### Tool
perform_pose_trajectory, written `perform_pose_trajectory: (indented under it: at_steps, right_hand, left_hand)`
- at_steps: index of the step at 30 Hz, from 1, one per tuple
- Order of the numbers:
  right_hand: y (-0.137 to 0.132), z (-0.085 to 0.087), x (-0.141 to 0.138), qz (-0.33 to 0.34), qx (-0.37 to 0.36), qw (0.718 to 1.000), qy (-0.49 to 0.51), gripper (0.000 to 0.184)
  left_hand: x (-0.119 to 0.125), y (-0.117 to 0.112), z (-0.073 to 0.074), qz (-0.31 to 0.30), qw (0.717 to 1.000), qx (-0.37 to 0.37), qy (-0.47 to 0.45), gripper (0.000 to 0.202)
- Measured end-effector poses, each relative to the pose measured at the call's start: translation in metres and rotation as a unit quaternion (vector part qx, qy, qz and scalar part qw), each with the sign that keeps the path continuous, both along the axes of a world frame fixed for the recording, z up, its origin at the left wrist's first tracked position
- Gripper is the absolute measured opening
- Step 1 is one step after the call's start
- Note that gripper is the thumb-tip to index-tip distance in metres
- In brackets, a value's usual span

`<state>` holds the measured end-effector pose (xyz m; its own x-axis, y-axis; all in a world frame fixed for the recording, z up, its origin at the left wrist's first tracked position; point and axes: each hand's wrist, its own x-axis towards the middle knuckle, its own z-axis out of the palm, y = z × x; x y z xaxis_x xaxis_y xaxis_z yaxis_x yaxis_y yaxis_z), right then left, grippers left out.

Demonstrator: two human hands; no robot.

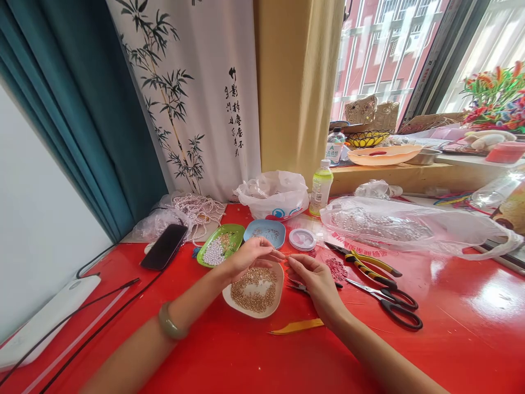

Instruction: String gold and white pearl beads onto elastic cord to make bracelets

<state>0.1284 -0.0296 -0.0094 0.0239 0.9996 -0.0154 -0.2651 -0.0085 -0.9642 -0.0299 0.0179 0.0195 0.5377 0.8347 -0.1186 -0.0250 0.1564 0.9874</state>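
Note:
My left hand (252,256) is above the far part of a white dish (280,284) of gold beads (251,298). Its thumb and fingers come together near the fingertips of my right hand (314,276). The right thumb and forefinger are pinched. Whatever lies between the fingertips of either hand is too small to make out. Beyond the left wrist sits a green tray (234,230) with pearl beads (214,253) and gold pieces. A blue tray (251,225) holding small bits stands behind the hands. Dark-handled pliers (298,286) lie partly hidden by my right hand.
Yellow tweezers (299,326) lie near the front. To the right are yellow-black pliers (365,266), scissors (394,301) and small red beads (337,269). Behind stand a round case (302,239), a drink bottle (321,189) and plastic bags (273,200). A phone (164,247) lies left.

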Motion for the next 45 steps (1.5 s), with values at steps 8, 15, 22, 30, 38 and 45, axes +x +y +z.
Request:
perform_pose_trajectory:
  at_steps: [8,15,22,30,38,45]
  right_hand:
    - [-0.002,0.005,0.0,-0.04,0.034,0.999,-0.013,0.023]
    - [0.0,0.006,0.003,-0.071,0.05,0.996,-0.027,0.024]
    - [0.001,0.006,0.005,-0.072,0.06,0.995,-0.024,0.026]
    - [0.007,0.003,0.01,-0.093,0.086,0.986,-0.113,0.024]
    - [0.007,0.005,0.015,-0.131,0.214,0.916,-0.311,0.012]
    - [0.0,0.007,0.007,-0.083,0.227,0.914,-0.325,0.009]
  left_hand:
    - [0.002,0.005,-0.008,0.018,0.981,0.146,0.131,0.019]
    - [-0.003,0.013,-0.008,0.142,0.962,0.182,0.146,0.02]
    - [-0.013,0.014,-0.009,-0.062,0.95,0.221,0.211,0.023]
    - [-0.019,0.017,-0.004,-0.026,0.95,0.224,0.215,0.018]
    - [-0.015,0.007,0.006,-0.023,0.957,0.217,0.189,0.019]
    - [-0.002,-0.001,0.009,0.024,0.976,0.183,0.112,0.022]
